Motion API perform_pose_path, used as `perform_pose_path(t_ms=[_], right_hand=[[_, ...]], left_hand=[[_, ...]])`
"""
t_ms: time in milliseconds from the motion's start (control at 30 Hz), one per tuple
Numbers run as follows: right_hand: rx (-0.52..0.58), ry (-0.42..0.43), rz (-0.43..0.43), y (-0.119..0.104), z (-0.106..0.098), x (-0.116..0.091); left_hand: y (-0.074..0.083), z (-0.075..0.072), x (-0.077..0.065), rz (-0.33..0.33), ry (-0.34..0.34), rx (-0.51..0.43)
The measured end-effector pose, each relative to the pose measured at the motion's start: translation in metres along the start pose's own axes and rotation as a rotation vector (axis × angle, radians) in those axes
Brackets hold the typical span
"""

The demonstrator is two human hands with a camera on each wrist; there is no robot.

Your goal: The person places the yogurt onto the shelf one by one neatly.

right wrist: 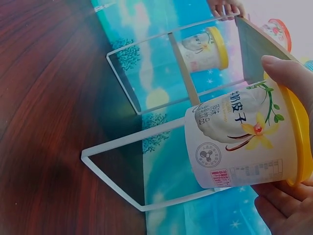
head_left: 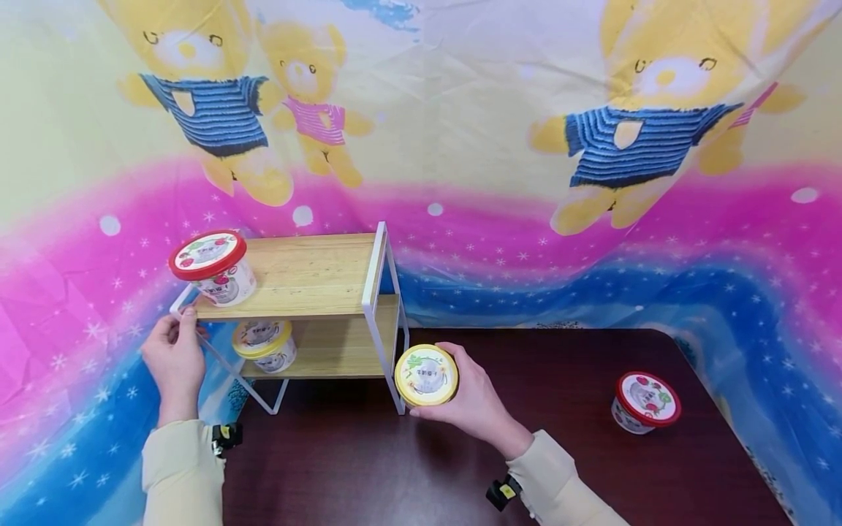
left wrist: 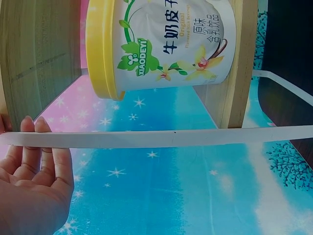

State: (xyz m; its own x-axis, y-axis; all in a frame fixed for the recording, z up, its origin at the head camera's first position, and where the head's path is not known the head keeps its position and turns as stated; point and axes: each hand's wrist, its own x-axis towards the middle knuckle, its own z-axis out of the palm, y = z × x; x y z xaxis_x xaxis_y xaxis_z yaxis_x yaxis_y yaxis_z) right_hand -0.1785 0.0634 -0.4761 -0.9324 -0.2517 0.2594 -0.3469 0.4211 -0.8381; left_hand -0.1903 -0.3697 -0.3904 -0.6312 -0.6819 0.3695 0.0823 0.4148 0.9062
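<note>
My right hand (head_left: 470, 387) grips a white tub with a yellow lid (head_left: 426, 375), thumb on one side and fingers on the other. It is held in front of the right end of a two-tier wooden shelf with a white metal frame (head_left: 376, 274). In the right wrist view the held tub (right wrist: 239, 137) shows a vanilla flower print. At the shelf's left front corner, my left hand (head_left: 176, 351) holds the frame, its fingers (left wrist: 46, 159) bent around the white bar. Close by, a red-lidded tub (head_left: 213, 267) stands on the top board.
Another yellow-lidded tub (head_left: 265, 345) sits at the left of the lower board. A second red-lidded tub (head_left: 646, 402) stands on the dark table (head_left: 559, 453), far to the right. A printed bear cloth (head_left: 460, 146) hangs right behind the shelf and table.
</note>
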Motion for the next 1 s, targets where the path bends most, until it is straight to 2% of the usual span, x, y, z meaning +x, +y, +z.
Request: perform_pose_path(t_ms=[133, 367, 1000], right_hand=[[0.004, 0.0, -0.012, -0.003, 0.001, 0.0], [0.003, -0.026, -0.027, -0.008, 0.005, -0.001], [-0.004, -0.086, -0.069, -0.018, 0.019, -0.001]], left_hand=[[0.0, 0.0, 0.0, 0.012, 0.002, -0.001], [0.002, -0.001, 0.0, -0.013, -0.002, -0.021], [0.002, 0.0, 0.0, -0.022, -0.008, -0.019]])
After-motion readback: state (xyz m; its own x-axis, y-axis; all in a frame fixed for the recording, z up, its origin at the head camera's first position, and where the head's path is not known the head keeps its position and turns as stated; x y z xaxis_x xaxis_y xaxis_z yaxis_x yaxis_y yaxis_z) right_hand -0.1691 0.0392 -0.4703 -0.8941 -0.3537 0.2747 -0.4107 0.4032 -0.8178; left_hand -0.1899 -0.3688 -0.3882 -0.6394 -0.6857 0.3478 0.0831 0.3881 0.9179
